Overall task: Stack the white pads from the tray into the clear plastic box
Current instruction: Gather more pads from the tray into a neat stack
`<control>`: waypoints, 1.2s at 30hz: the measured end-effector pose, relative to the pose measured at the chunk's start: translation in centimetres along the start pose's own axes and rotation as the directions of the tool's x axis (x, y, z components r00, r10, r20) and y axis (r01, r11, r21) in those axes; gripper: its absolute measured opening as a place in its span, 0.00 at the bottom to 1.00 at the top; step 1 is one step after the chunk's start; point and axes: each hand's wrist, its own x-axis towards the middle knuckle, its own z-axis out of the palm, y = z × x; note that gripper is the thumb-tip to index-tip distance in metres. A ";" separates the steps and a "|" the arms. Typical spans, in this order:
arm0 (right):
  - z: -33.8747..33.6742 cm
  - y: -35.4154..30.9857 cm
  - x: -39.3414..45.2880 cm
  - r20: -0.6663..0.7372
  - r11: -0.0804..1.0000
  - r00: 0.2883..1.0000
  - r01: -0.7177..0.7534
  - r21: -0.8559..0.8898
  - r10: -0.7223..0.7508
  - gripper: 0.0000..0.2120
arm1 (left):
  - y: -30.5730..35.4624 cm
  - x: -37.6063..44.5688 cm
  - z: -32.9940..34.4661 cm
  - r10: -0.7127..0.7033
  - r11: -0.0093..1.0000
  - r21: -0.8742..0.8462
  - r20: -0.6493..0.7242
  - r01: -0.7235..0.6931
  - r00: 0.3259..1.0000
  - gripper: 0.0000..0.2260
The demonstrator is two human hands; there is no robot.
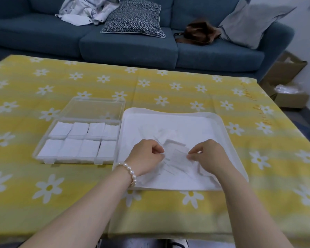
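A white tray (220, 126) sits right of centre on the table, with a loose heap of white pads (175, 149) in its middle. Left of it stands the clear plastic box (43, 145), lid folded back (95, 108), its compartments filled with stacked white pads (79, 138). My left hand (145, 154), with a pearl bracelet at the wrist, pinches the left edge of the pad heap. My right hand (208, 154) pinches the heap's right edge. Both hands rest inside the tray, fingers closed on pads.
A yellow cloth with white daisies (168, 86) covers the table. Behind it is a blue sofa (129, 45) with cushions, a brown bag (199, 33) and clothing. Cardboard boxes (286, 90) stand on the floor at far right.
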 end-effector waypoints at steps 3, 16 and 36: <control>-0.2 0.0 -0.5 -0.060 0.988 0.998 0.018 0.152 -0.009 0.06 | 0.4 0.0 0.4 -0.077 0.972 -0.224 0.005 0.076 0.997 0.03; 0.1 -3.1 -2.2 0.235 0.713 0.971 -0.136 0.687 -0.041 0.07 | 1.0 0.2 0.3 -0.192 0.430 -0.881 0.125 0.198 0.973 0.04; 1.3 -5.3 -0.8 0.044 0.630 0.998 -0.009 0.776 -0.039 0.04 | 0.6 0.3 -0.6 -0.181 0.465 -0.853 0.168 0.235 0.969 0.14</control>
